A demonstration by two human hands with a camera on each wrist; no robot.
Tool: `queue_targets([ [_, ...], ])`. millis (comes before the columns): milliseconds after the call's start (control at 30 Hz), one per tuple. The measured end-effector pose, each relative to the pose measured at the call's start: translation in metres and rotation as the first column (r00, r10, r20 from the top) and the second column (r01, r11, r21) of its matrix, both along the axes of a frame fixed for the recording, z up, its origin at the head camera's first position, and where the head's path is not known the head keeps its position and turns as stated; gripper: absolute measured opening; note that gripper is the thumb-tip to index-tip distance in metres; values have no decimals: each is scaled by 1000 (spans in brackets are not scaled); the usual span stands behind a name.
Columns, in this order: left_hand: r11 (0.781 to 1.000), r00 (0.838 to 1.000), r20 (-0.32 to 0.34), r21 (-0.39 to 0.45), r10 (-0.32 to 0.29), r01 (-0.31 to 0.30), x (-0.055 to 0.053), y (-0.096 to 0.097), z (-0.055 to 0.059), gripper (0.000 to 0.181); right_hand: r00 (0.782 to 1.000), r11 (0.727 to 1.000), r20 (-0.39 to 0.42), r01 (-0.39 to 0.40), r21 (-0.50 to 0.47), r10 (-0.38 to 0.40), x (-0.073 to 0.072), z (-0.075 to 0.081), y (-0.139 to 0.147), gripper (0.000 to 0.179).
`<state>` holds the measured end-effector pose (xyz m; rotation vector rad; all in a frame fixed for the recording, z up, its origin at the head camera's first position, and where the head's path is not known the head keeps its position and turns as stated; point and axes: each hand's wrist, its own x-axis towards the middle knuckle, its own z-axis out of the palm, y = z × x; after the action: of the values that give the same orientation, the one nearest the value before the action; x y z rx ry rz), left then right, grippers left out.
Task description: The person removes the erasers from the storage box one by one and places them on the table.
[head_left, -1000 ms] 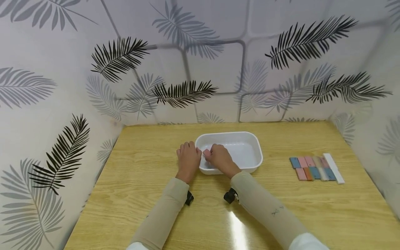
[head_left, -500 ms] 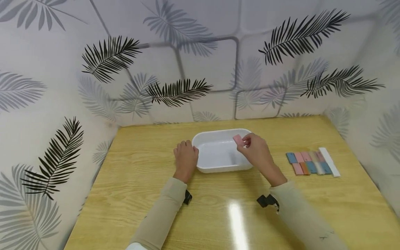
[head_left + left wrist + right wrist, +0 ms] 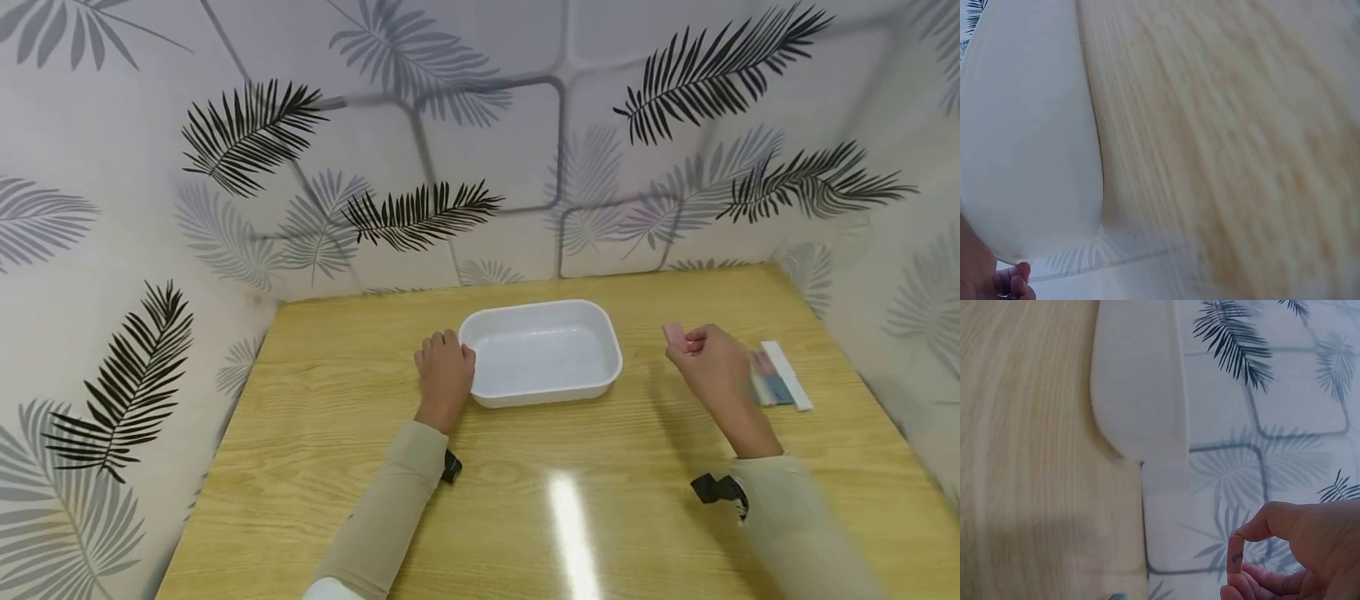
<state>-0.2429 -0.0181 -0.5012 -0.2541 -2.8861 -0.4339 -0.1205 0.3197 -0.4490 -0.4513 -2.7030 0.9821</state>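
My left hand (image 3: 444,371) holds the left rim of a white rectangular basin (image 3: 480,393), thumb at the edge. In the left wrist view, the curled fingertips (image 3: 1020,281) show right at the corner of the basin (image 3: 1029,125). My right hand (image 3: 708,362) is raised over the table to the right of the basin, pinching a small flat pink block (image 3: 674,335) between thumb and fingers. That pink block (image 3: 1235,553) shows a dark mark on its face in the right wrist view, with the basin's far end (image 3: 1138,381) beyond it.
Several coloured blocks (image 3: 780,392) lie in rows at the right, partly hidden behind my right hand, with a white bar (image 3: 787,375) along their right side. Patterned wall covering (image 3: 510,158) surrounds the wooden table (image 3: 337,375) at the back and sides.
My right hand has come up out of the basin with the pink block and moved right, toward the coloured blocks. My left hand has stayed on the basin's left rim.
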Motion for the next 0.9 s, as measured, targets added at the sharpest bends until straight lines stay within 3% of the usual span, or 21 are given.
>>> queue_targets([
  [167, 1000, 1000, 2, -7, 7, -7, 0, 0, 1, 27, 999, 998, 39, -6, 67, 3, 9, -18, 22, 45],
  [400, 1000, 1000, -9, -4, 8, -8, 2, 2, 3, 27, 997, 988, 59, -58, 142, 51, 7, -44, 26, 38],
  [600, 1000, 1000, 24, 5, 3, -3, 5, 2, 4, 28, 998, 975, 31, -55, 216, 50, 3, -52, 23, 42],
  [900, 1000, 1000, -2, -5, 8, -8, 1, 1, 0, 28, 996, 967, 52, -79, 241, 68, -2, -55, 24, 31],
])
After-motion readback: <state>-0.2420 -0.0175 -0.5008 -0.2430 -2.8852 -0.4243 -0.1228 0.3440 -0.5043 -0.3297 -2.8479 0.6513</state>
